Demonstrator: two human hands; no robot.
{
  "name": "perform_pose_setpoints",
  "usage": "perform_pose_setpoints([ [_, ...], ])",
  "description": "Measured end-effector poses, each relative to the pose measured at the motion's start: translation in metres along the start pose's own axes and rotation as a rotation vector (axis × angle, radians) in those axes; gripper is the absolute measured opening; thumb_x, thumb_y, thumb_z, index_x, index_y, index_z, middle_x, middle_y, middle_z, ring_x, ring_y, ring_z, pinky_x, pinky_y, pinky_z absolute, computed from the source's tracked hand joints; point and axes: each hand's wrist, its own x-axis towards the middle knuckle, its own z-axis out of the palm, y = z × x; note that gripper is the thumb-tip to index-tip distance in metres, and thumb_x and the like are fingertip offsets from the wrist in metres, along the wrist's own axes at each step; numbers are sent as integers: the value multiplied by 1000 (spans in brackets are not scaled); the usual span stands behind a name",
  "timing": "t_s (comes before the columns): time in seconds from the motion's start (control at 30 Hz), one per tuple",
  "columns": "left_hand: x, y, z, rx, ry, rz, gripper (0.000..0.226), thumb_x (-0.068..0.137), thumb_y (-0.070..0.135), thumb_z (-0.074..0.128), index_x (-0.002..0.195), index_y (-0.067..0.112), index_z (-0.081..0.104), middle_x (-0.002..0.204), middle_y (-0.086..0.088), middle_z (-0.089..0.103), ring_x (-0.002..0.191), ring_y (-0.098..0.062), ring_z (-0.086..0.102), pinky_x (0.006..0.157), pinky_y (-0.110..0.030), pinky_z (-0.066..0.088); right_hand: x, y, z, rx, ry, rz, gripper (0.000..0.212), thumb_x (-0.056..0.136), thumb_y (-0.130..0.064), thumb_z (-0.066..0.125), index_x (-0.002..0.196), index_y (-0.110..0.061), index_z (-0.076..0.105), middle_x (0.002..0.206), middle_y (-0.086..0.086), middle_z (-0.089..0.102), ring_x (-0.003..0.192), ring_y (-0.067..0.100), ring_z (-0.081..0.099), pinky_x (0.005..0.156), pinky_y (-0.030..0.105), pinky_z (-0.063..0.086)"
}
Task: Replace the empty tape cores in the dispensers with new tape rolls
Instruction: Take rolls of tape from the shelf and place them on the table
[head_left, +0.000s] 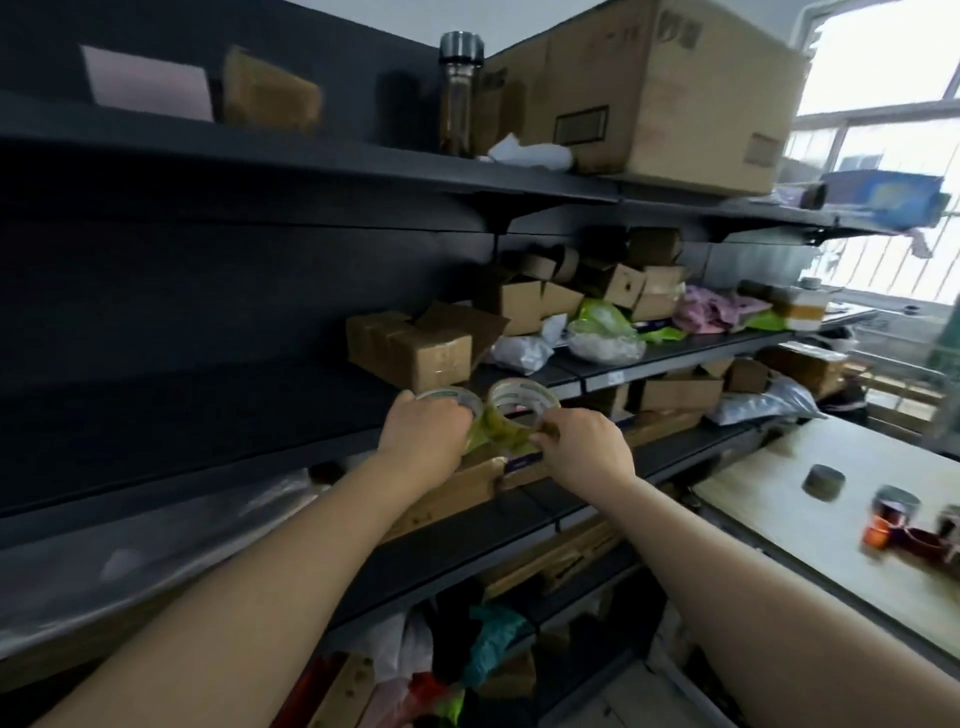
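Observation:
Both my arms reach out to the dark shelf unit. My left hand (423, 434) grips a clear tape roll (454, 399), mostly hidden under my fingers. My right hand (584, 447) pinches the lower rim of a second clear tape roll (522, 410), which stands on edge with its hole facing me. The two rolls touch side by side above a wooden box (467, 486) on the shelf. On the white table at the right lie an orange tape dispenser (891, 525) and a loose grey tape core (823, 482).
Dark shelves (675, 353) hold cardboard boxes (410, 348), plastic bags and a large carton (649, 93) on top beside a bottle (457, 93). The white table (831, 551) stands at the right under a window. Bags and clutter fill the lowest shelf.

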Motion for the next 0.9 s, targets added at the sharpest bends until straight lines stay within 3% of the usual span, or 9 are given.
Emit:
perform_pose_setpoints([
  [0.13,28,78,4,-73,20,61,22,92,19,48,108,27,61,115,2,63,107,-21,57,90,-38,34,-16,77,-18,-32,13,80,19,94,-34,55,106,-24,66,101,4,67,96,26,62,73,35,51],
  [0.43,75,215,17,-163,7,242,26,89,8,44,104,21,61,115,-1,63,107,-24,56,96,-39,34,-43,221,-44,-95,9,269,16,92,-34,56,103,-29,67,104,4,66,99,27,61,73,33,46],
  [0.57,101,266,27,-163,9,329,18,87,7,46,83,23,50,107,-2,63,100,-24,57,93,-39,35,-46,275,-41,-137,27,335,15,92,-30,56,100,-31,68,103,1,69,95,24,62,76,35,51],
  [0.9,227,376,75,-190,30,508,23,89,9,45,102,20,61,113,0,63,106,-24,58,91,-36,34,4,408,-39,-170,55,515,17,89,-23,59,101,-30,69,105,0,69,96,23,63,77,33,50],
])
